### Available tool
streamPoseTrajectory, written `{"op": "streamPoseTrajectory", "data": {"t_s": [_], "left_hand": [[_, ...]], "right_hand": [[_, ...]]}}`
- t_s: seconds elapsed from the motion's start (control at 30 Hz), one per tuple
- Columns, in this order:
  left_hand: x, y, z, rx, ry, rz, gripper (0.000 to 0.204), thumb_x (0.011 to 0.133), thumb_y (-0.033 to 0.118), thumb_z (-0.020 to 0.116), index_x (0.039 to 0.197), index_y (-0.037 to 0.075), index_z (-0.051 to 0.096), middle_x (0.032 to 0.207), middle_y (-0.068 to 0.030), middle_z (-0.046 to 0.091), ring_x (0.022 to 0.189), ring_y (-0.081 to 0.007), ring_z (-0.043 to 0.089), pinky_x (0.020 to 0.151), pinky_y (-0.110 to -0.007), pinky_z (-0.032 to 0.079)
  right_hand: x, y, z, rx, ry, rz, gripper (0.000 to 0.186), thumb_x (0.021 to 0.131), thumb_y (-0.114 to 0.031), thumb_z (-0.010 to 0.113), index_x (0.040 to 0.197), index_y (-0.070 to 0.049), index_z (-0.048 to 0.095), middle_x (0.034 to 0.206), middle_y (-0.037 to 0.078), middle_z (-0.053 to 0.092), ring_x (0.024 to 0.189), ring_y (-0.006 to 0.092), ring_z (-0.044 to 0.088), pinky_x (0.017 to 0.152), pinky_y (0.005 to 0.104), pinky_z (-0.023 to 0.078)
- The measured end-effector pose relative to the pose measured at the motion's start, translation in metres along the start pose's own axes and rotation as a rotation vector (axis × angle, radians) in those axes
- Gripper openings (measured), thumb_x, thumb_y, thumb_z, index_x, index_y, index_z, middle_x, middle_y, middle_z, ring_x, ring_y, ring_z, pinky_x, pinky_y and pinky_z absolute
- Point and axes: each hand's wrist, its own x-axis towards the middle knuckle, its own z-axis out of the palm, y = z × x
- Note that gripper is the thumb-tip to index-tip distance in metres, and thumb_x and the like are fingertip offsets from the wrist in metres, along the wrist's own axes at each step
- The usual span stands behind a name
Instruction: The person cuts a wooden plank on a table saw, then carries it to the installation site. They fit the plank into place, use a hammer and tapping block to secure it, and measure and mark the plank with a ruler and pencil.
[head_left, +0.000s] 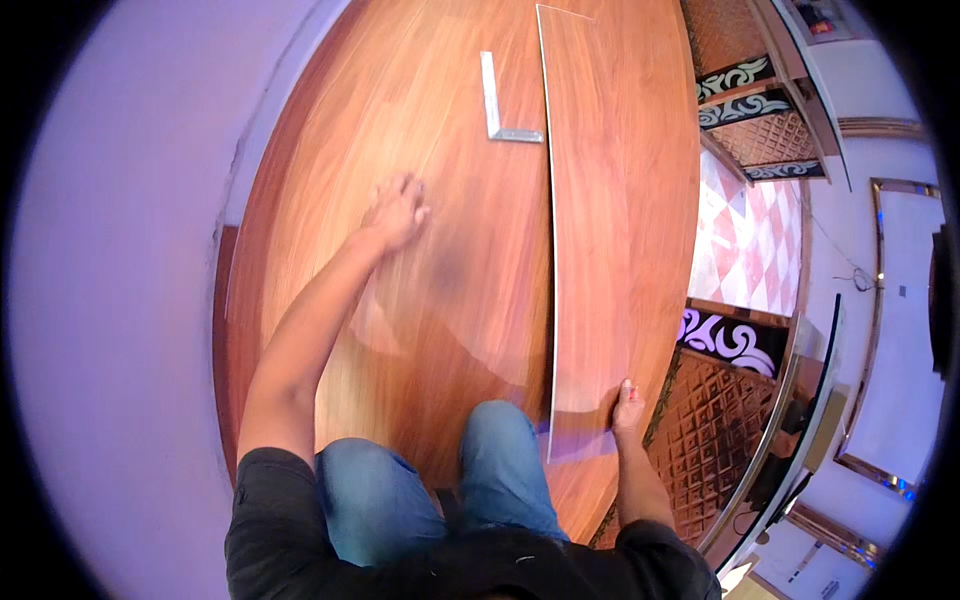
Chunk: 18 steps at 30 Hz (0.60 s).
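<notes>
My left hand, slightly blurred, is over the wood-look plank surface with its fingers apart and nothing visible in them. My right hand grips the long edge of a loose wood-look plank near its lower end, thumb on top. The plank lies lengthwise to the right of centre. A metal carpenter's square rests just left of the plank's upper part. My jean-clad knees are on the surface at the bottom.
A pale wall runs along the left. At the right edge of the wooden surface are railings with patterned brown and black panels, glass edges, and below them a red-and-white chequered floor. A thin wire hangs beside a white framed panel.
</notes>
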Motion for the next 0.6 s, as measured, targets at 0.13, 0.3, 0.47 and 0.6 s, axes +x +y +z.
{"op": "streamPoseTrajectory", "data": {"t_s": [0.13,0.3,0.47,0.6], "left_hand": [[0.114,-0.014,-0.008,-0.036,0.226,-0.12,0.053,0.105,0.039,0.058,0.148,0.009,0.055,0.163,-0.0187,0.043,0.153,-0.0373,0.036,0.127,-0.053,0.027],[0.157,-0.056,0.042,0.15,0.504,-0.145,0.057,0.104,0.039,0.055,0.154,0.013,0.052,0.166,-0.0123,0.042,0.156,-0.0313,0.034,0.128,-0.052,0.023],[0.16,-0.038,0.039,0.204,0.429,-0.203,0.059,0.097,0.037,0.06,0.152,0.015,0.056,0.167,-0.0084,0.041,0.158,-0.0275,0.031,0.128,-0.052,0.021],[0.158,-0.033,0.028,0.204,0.396,-0.216,0.059,0.093,0.034,0.061,0.149,0.015,0.059,0.167,-0.0081,0.041,0.157,-0.0277,0.032,0.128,-0.053,0.021]], "right_hand": [[0.062,-0.077,-0.03,0.342,-0.013,-0.014,0.042,0.109,-0.04,0.063,0.119,0.0,0.069,0.11,0.003,0.07,0.098,0.0147,0.064,0.092,0.0342,0.053],[0.154,-0.25,0.015,0.415,-0.051,-0.082,0.056,0.108,-0.042,0.064,0.141,0.003,0.058,0.132,0.007,0.066,0.118,0.0172,0.059,0.105,0.037,0.047],[0.302,-0.387,0.115,0.386,-0.045,-0.003,0.055,0.109,-0.041,0.06,0.135,0.008,0.061,0.122,0.014,0.069,0.112,0.0213,0.062,0.1,0.0404,0.05],[0.423,-0.513,0.203,0.145,-0.158,0.119,0.077,0.108,-0.041,0.06,0.159,0.009,0.033,0.159,0.019,0.048,0.144,0.0277,0.046,0.12,0.0446,0.038]]}}
